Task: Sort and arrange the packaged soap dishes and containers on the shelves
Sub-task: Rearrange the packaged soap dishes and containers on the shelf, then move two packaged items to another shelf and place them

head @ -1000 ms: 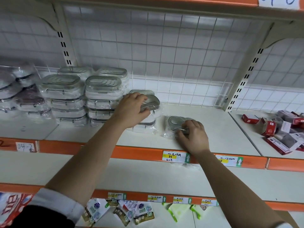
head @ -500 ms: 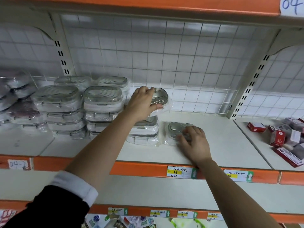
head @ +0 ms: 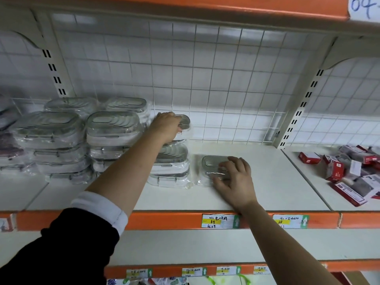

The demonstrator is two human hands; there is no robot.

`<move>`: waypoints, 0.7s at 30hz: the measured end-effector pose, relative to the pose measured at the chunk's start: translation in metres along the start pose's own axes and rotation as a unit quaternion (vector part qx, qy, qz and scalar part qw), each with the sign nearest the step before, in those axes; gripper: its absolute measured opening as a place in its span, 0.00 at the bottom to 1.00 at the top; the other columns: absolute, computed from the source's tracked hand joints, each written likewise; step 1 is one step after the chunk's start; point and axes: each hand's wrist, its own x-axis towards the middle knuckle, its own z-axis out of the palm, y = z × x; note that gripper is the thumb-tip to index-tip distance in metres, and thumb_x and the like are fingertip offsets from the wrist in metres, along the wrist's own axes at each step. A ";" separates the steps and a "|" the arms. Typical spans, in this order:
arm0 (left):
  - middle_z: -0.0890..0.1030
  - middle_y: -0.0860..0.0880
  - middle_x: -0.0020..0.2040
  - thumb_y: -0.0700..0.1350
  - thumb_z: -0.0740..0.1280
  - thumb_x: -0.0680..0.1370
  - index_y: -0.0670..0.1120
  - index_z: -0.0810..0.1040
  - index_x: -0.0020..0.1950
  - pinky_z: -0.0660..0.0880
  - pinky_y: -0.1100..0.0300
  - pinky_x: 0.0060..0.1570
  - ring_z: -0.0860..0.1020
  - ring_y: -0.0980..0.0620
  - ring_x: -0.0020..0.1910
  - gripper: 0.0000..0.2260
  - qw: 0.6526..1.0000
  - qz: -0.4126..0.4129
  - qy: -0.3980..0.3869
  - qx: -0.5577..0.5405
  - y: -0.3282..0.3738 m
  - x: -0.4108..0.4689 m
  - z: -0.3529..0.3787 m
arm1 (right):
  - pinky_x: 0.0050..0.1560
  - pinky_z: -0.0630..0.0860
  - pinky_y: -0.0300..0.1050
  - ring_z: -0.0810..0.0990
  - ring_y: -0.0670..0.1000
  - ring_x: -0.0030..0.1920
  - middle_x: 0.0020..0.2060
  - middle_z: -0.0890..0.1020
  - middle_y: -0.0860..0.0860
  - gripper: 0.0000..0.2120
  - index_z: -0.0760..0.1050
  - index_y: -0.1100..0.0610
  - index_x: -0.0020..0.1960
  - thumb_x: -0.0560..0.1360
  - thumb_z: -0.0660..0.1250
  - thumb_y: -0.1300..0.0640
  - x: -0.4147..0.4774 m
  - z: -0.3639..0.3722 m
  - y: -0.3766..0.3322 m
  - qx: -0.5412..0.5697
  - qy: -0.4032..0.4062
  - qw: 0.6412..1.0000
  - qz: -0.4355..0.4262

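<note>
orange-edged shelf [head: 267,182], white wire grid backing [head: 205,68]

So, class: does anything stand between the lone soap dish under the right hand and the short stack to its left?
Nothing visible: only a strip of bare shelf separates the lone soap dish from the stack.

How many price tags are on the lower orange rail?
4 along the rail: first tag by the sleeve, second, third, fourth by the right forearm. Sleeve may hide more.
</note>
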 end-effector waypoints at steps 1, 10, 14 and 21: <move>0.73 0.43 0.66 0.44 0.64 0.81 0.46 0.72 0.71 0.65 0.51 0.66 0.71 0.41 0.65 0.18 1.000 0.004 0.006 -0.010 0.001 0.000 0.000 | 0.69 0.65 0.55 0.65 0.61 0.69 0.63 0.75 0.57 0.19 0.78 0.56 0.58 0.70 0.74 0.49 -0.001 0.000 0.000 0.010 -0.001 1.000 0.008; 0.71 0.44 0.64 0.29 0.60 0.74 0.46 0.72 0.69 0.73 0.53 0.57 0.74 0.42 0.61 0.25 0.995 -0.022 0.090 -0.038 0.014 -0.016 0.009 | 0.68 0.64 0.51 0.63 0.58 0.69 0.69 0.69 0.54 0.20 0.74 0.51 0.61 0.73 0.71 0.45 -0.001 0.000 0.001 0.017 -0.042 0.998 0.034; 0.68 0.44 0.71 0.30 0.66 0.72 0.46 0.64 0.75 0.68 0.53 0.66 0.68 0.44 0.68 0.32 0.992 0.007 0.117 -0.041 0.016 -0.034 0.020 | 0.62 0.68 0.54 0.65 0.59 0.63 0.68 0.70 0.50 0.20 0.75 0.49 0.60 0.72 0.70 0.42 0.000 0.001 0.001 0.001 -0.034 0.999 0.031; 0.71 0.43 0.69 0.42 0.62 0.81 0.43 0.72 0.70 0.74 0.45 0.60 0.73 0.42 0.64 0.17 0.974 0.051 0.191 -0.110 0.020 -0.088 0.028 | 0.61 0.66 0.51 0.68 0.60 0.61 0.62 0.73 0.48 0.17 0.76 0.50 0.59 0.73 0.70 0.43 0.001 0.003 0.004 -0.001 -0.022 1.000 0.015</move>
